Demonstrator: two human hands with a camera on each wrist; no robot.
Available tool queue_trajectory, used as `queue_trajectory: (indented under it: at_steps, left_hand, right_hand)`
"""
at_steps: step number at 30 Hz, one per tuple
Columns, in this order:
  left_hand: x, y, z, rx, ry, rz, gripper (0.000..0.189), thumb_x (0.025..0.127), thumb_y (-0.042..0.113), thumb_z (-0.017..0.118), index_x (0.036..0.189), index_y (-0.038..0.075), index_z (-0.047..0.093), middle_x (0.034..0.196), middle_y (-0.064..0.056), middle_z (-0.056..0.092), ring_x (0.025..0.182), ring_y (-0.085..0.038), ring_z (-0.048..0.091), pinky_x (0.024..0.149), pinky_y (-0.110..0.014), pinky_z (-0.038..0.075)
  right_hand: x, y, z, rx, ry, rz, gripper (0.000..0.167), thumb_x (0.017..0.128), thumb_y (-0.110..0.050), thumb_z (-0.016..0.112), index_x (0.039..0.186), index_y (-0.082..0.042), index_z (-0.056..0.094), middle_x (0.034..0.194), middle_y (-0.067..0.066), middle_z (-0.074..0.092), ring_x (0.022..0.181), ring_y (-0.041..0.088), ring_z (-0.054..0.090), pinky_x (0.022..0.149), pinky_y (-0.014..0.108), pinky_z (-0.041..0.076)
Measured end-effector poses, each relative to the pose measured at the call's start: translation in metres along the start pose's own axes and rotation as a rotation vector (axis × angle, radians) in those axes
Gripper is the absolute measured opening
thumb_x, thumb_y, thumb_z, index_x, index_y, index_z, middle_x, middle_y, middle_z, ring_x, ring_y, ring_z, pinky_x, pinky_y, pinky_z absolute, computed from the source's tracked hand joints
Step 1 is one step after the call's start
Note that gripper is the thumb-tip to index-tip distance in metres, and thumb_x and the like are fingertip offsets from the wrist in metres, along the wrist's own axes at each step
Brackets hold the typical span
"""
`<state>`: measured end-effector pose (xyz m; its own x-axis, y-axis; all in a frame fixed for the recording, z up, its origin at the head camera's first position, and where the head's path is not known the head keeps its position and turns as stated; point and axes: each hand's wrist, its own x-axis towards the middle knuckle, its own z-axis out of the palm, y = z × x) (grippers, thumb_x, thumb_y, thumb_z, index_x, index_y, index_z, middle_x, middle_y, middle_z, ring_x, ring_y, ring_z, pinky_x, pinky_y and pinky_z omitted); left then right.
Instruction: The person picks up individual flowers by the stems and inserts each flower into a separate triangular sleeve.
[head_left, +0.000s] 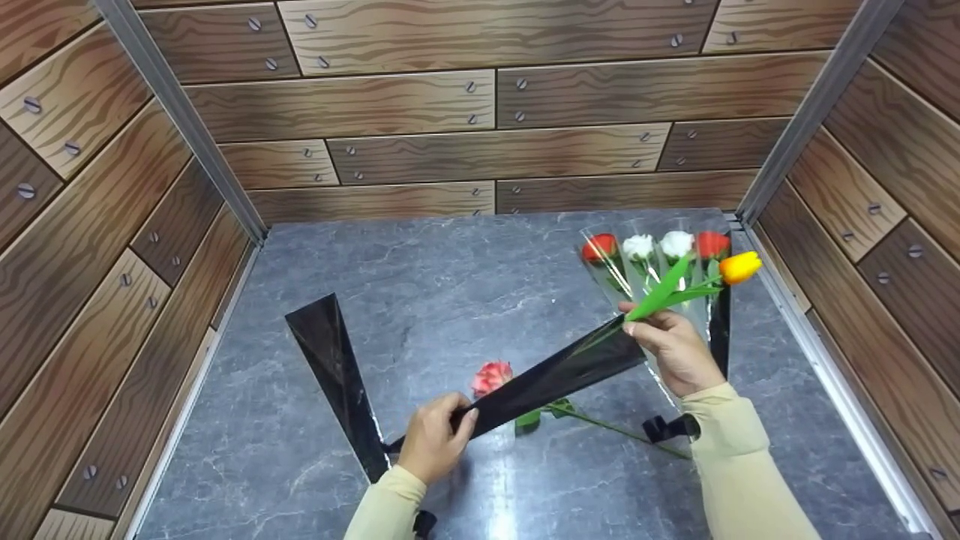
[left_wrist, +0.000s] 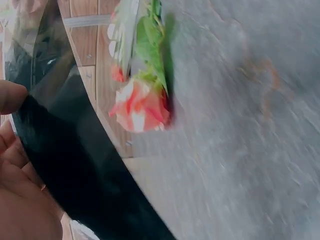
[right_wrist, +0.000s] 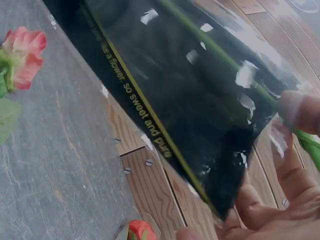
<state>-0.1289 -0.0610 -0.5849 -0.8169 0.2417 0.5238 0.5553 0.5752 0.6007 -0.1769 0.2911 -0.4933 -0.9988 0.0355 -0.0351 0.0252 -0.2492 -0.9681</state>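
Observation:
My left hand [head_left: 435, 439] grips a black flower sleeve [head_left: 551, 384] near its narrow lower end. In the left wrist view its thumb presses on the dark film. At the sleeve's wide mouth, my right hand [head_left: 676, 352] pinches the green stem of a yellow-orange tulip [head_left: 741, 267]. The stem runs down inside the sleeve, behind clear film, as the right wrist view shows. Gold lettering [right_wrist: 135, 102] lines the sleeve's edge. The tulip's head and leaves stick out past the mouth. Below the sleeve lies a pink rose [head_left: 492, 378], its stem partly covered by the sleeve.
Another black sleeve [head_left: 337, 375] lies flat at the left. At the back right, red roses [head_left: 600, 247] and white roses [head_left: 638, 247] lie in clear wraps. A curled black strip [head_left: 660, 429] is beside my right sleeve. Wood-patterned walls [head_left: 495, 97] enclose the grey marbled surface [head_left: 300, 480].

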Motion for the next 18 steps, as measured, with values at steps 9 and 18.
queue_trajectory:
  at_steps: [9, 18]
  left_hand:
    - [0.014, 0.009, 0.005, -0.020, -0.005, 0.038, 0.004, 0.090, 0.014, 0.065, 0.088, 0.012, 0.062, 0.083, 0.003, 0.064, 0.072, -0.011, 0.060, 0.063, -0.029, 0.050]
    - [0.015, 0.006, 0.003, -0.013, 0.027, 0.033, 0.018, 0.074, 0.003, 0.070, 0.080, 0.015, 0.058, 0.076, 0.006, 0.065, 0.064, -0.007, 0.058, 0.056, -0.024, 0.046]
  right_hand:
    - [0.000, 0.007, 0.002, -0.068, -0.129, 0.083, 0.020, 0.086, 0.003, 0.065, 0.105, -0.002, 0.069, 0.113, -0.001, 0.069, 0.113, 0.014, 0.057, 0.097, 0.028, 0.038]
    - [-0.004, 0.011, 0.006, -0.009, -0.131, 0.038, 0.011, 0.087, 0.005, 0.063, 0.092, -0.005, 0.061, 0.087, 0.003, 0.069, 0.077, 0.012, 0.059, 0.073, 0.025, 0.045]
